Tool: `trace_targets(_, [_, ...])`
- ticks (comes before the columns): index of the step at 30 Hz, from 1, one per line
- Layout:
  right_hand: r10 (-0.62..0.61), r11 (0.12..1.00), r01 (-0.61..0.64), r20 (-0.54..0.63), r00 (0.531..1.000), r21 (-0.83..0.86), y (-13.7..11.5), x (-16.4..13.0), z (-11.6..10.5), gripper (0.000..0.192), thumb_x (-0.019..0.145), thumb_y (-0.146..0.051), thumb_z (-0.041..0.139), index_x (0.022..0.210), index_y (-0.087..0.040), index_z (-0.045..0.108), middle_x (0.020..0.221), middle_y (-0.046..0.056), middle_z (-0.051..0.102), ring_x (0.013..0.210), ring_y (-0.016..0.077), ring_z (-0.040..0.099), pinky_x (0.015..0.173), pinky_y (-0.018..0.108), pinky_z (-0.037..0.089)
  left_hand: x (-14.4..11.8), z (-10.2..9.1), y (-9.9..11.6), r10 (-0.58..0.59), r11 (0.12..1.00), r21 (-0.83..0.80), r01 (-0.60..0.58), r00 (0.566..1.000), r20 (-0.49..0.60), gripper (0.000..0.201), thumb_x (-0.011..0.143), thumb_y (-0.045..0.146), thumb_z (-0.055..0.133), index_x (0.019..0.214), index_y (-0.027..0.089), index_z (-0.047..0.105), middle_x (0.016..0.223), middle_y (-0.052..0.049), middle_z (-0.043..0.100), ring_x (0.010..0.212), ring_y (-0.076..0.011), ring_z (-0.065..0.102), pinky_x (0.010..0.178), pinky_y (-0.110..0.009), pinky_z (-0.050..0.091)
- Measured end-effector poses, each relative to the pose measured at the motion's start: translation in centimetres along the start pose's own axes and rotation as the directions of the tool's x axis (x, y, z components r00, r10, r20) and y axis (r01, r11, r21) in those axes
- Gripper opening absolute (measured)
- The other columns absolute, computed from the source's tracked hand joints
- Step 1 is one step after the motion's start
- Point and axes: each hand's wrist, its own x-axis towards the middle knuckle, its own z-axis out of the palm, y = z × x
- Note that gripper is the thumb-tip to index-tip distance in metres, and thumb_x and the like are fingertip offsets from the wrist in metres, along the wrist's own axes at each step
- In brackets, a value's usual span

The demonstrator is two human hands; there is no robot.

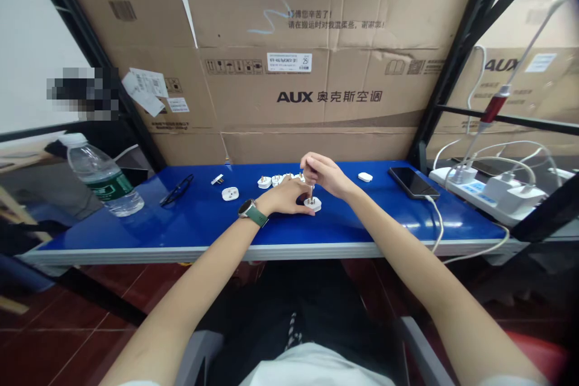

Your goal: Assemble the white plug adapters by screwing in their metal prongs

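Near the middle of the blue table, my left hand is closed, thumb and fingers around a white plug lying on the tabletop. Above it, my right hand is closed around what looks like a screwdriver. Only its thin shaft shows, upright and pointing down at the plug; the handle is hidden in my fingers. Behind my left hand stands a row of several white plugs with metal pins, partly covered by the hand. A white plug cover lies left of my watch, with a small white piece with pins beyond it.
Another white plug part lies right of my hands. A black phone on a white cable sits at the right, beside a power strip with chargers. Glasses and a water bottle are left. Cardboard stands along the back.
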Motion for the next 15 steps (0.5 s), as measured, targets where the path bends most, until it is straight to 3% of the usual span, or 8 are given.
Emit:
trace_targets(6, [-0.006, 0.999, 0.005, -0.012, 1.0, -0.034, 0.3, 0.2, -0.7, 0.035, 0.094, -0.052, 0.064, 0.086, -0.018, 0.066, 0.072, -0.001, 0.049, 0.066, 0.0136, 0.048, 0.063, 0.026, 0.041, 0.0, -0.1, 0.1, 0.014, 1.0, 0.016, -0.013, 1.0, -0.011, 0.042, 0.083, 0.063, 0.073, 0.088, 0.022, 0.066, 0.094, -0.003, 0.071, 0.094, -0.0247, 0.064, 0.092, -0.038, 0.037])
trace_targets(9, [-0.012, 0.999, 0.011, -0.015, 1.0, -0.044, 0.3, 0.3, -1.2, 0.029, 0.092, -0.046, 0.067, 0.092, -0.018, 0.071, 0.075, 0.001, 0.056, 0.069, 0.0146, 0.053, 0.067, 0.027, 0.045, 0.0, -0.2, 0.2, 0.021, 1.0, 0.02, -0.021, 1.0, -0.008, 0.042, 0.084, 0.063, 0.072, 0.087, 0.022, 0.066, 0.093, -0.002, 0.071, 0.092, -0.024, 0.064, 0.091, -0.038, 0.037])
trace_targets(15, [-0.06, 0.995, 0.059, -0.011, 0.998, -0.086, 0.1, 0.1, -1.3, 0.032, 0.087, -0.045, 0.077, 0.103, -0.018, 0.078, 0.099, 0.008, 0.075, 0.088, 0.0196, 0.07, 0.083, 0.033, 0.054, 0.0, 0.1, -0.3, 0.02, 0.999, 0.035, -0.019, 1.0, -0.017, 0.044, 0.082, 0.064, 0.075, 0.091, 0.022, 0.068, 0.097, -0.004, 0.071, 0.096, -0.0249, 0.063, 0.087, -0.037, 0.04])
